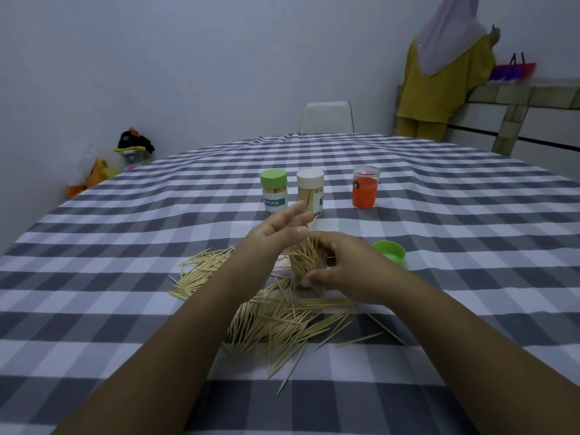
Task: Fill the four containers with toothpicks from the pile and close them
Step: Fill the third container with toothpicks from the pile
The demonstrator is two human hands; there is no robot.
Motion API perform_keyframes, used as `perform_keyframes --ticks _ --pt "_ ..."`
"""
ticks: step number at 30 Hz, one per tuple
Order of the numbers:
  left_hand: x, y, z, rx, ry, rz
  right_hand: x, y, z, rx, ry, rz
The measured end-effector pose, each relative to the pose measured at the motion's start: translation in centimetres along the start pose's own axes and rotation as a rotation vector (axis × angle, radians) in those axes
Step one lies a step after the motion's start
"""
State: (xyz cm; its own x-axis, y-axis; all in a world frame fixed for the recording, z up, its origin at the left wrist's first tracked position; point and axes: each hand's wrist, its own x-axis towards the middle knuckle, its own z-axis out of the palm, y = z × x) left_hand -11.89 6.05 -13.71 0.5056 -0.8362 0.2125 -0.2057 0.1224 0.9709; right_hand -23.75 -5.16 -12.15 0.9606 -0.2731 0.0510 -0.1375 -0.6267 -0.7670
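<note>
Here four containers [306,271]: three capped, one gripped by right hand [342,268]; left hand [276,233] loose.

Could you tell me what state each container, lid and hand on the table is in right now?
Green-lidded container: closed, holds toothpicks.
Cream-lidded container: closed, holds toothpicks.
Orange container: lid on.
Clear container: open, upright, toothpicks sticking out.
Loose green lid: off, lying open side up.
Left hand: open.
Right hand: grips the clear container.

Dim, bluish light (edges warped)
</note>
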Motion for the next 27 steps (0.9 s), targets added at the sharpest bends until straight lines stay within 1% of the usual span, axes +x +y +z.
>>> perform_keyframes --ticks 3,6,10,12,15,20,23,27 --pt "-0.1 -0.2 0.7 -0.071 -0.004 -0.011 0.1 0.2 0.0 0.033 -0.006 0.007" --pt "-0.1 -0.1 1.1 -0.102 0.072 0.018 0.1 0.3 -0.1 0.041 -0.009 0.014" --pt "-0.2 0.6 -0.1 0.054 0.140 0.044 0.1 0.2 -0.1 0.040 -0.012 0.005" --pt "-0.4 1.1 -1.2 0.168 0.113 0.012 0.2 0.2 -0.1 0.037 -0.012 0.007" --pt "-0.7 1.5 -2.2 0.250 0.037 -0.045 0.2 0.3 -0.1 0.020 -0.009 0.015" --pt "-0.8 1.4 -2.9 0.274 0.002 -0.052 0.2 0.3 -0.1 0.017 -0.001 0.039" --pt "-0.8 1.3 -2.8 0.232 0.012 -0.084 0.3 0.4 0.0 0.031 0.005 0.047" --pt "-0.7 1.3 -2.1 0.265 0.025 -0.085 0.3 0.5 0.0 0.038 0.003 0.030"
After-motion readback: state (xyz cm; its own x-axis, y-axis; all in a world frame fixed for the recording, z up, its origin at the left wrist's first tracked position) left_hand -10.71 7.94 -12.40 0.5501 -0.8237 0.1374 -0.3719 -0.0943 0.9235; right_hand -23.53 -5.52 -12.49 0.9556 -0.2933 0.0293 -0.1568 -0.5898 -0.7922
